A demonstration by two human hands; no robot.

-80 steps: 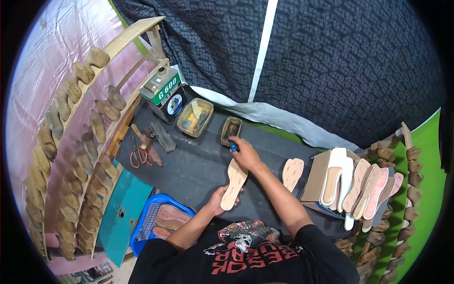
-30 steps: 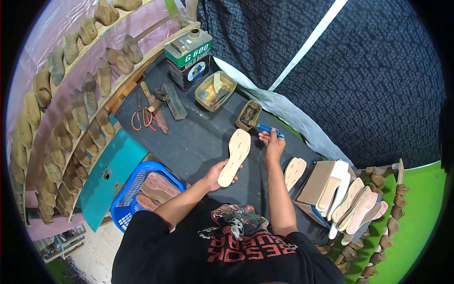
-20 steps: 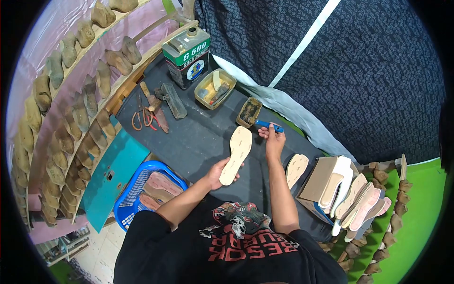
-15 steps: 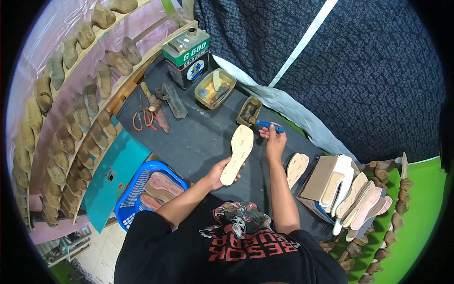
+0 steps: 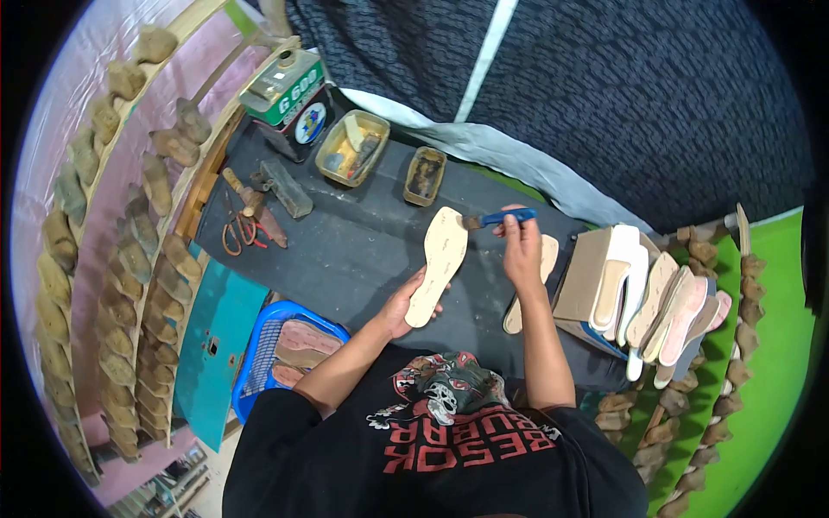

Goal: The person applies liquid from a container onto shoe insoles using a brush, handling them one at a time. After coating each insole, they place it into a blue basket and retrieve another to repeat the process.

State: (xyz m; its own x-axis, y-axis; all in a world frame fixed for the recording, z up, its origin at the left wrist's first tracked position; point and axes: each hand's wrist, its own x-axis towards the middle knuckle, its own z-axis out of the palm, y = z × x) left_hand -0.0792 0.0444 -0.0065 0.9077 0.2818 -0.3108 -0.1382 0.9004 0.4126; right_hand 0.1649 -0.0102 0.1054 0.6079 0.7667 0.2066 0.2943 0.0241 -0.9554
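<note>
My left hand (image 5: pixel 403 306) grips the heel end of a pale cream insole (image 5: pixel 442 255), its broad toe end pointing away from me above the dark table. In my right hand (image 5: pixel 521 246) is a brush (image 5: pixel 508 217) with a blue handle. Its bristle end is at the right edge of the insole's toe part; whether it touches cannot be made out. Beyond them stands a small tub (image 5: pixel 425 176) with dark residue inside. Another pale insole (image 5: pixel 547 258) lies on the table, partly hidden behind my right hand and forearm.
A glue can (image 5: pixel 285 104) and a tub of tools (image 5: pixel 352 148) stand at the back left, near scissors (image 5: pixel 233 226) and a hammer. On the right, a cardboard box (image 5: pixel 584 287) adjoins several insoles. A blue basket (image 5: pixel 250 363) is at the lower left. Wooden shoe lasts line the shelves.
The brush has left the small tub and come to the insole's toe edge, carried by my right hand. My left hand still holds the insole. The camera view has shifted.
</note>
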